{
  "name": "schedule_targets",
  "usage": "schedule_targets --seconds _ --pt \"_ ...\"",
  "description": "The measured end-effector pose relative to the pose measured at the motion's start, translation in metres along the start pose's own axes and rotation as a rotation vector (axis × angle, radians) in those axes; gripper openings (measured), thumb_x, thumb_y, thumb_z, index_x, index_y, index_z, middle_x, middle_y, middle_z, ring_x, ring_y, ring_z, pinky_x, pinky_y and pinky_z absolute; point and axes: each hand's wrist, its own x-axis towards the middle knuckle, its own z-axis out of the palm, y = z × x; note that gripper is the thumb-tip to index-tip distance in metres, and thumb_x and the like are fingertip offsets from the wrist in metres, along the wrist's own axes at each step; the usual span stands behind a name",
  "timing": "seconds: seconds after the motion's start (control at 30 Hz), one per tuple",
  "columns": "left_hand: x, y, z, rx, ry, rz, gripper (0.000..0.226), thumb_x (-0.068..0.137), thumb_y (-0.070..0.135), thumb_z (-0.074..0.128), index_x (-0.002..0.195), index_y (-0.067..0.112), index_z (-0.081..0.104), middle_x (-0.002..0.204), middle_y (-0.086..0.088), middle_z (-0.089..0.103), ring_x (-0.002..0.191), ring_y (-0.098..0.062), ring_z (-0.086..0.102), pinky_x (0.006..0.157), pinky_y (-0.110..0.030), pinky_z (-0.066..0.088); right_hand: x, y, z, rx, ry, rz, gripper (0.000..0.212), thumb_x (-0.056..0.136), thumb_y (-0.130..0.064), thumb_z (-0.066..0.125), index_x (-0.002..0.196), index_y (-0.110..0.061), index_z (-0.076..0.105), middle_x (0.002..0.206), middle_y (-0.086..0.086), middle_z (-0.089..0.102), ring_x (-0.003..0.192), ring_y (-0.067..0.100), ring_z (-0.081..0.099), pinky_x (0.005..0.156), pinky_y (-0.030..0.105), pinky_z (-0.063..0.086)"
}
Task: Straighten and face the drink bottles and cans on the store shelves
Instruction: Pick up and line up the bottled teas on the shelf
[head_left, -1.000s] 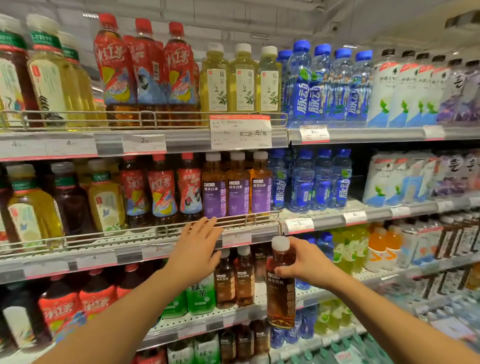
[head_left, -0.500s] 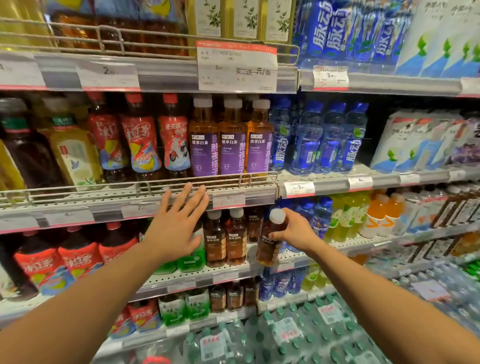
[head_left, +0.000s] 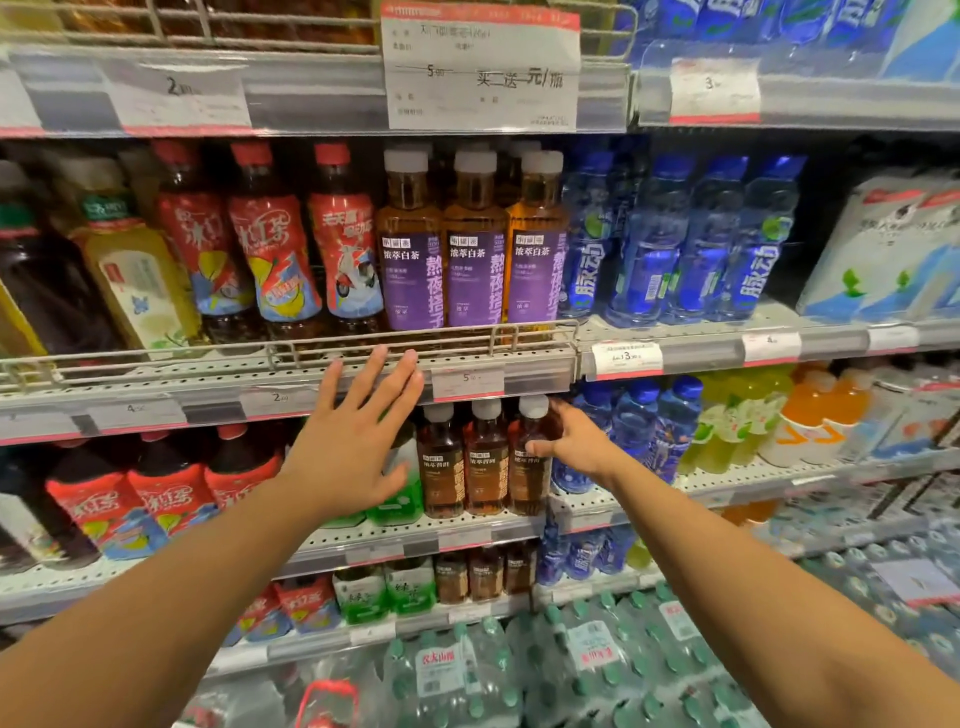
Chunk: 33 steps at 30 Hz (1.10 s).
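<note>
Three bottles: dark brown tea bottles with white caps (head_left: 485, 460) stand upright in a row on the perforated grey metal shelf (head_left: 457, 532).
Right hand (head_left: 574, 441): fingers wrapped around the rightmost bottle.
Left hand (head_left: 353, 447): fingers spread wide, holding nothing, in front of green-labelled bottles (head_left: 400, 493).

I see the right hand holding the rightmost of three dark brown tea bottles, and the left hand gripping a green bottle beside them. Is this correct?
Not fully. The head view shows the right hand on the rightmost brown tea bottle, as you say. But the left hand grips nothing: its fingers are spread open, in front of the green bottle and the shelf edge.
</note>
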Motion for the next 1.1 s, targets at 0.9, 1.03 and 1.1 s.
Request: schedule_targets --seconds 0.9,1.03,1.1 --pt "0.000 0.009 -0.023 -0.075 -0.154 -0.059 0.096 0.088 0.061 0.037 0.160 0.023 -0.015 0.164 0.003 -0.030 0.150 -0.026 -0.030 0.121 -0.065 -0.001 -0.055 0.039 0.055 -0.013 0.118 0.130 0.058 0.089 -0.028 0.072 0.140 -0.017 0.047 0.130 0.006 0.064 0.110 0.026 0.060 0.087 0.035 0.044" --pt "0.001 0.014 -0.034 -0.089 -0.217 -0.087 0.096 0.091 0.061 0.040 0.160 0.023 -0.015 0.164 0.003 -0.031 0.149 -0.026 -0.032 0.121 -0.064 0.000 -0.085 0.036 0.056 -0.161 -0.041 0.043 0.051 0.093 -0.029 0.068 0.140 -0.020 0.051 0.132 0.003 0.063 0.117 0.023 0.060 0.096 0.035 0.047" --pt "0.003 0.023 -0.044 -0.125 -0.276 -0.124 0.096 0.093 0.059 0.043 0.160 0.021 -0.013 0.164 0.002 -0.031 0.150 -0.028 -0.031 0.120 -0.065 0.002 -0.095 0.031 0.048 -0.220 -0.126 -0.017 0.046 0.094 -0.035 0.069 0.136 -0.022 0.055 0.127 -0.001 0.063 0.112 0.017 0.060 0.096 0.031 0.048"
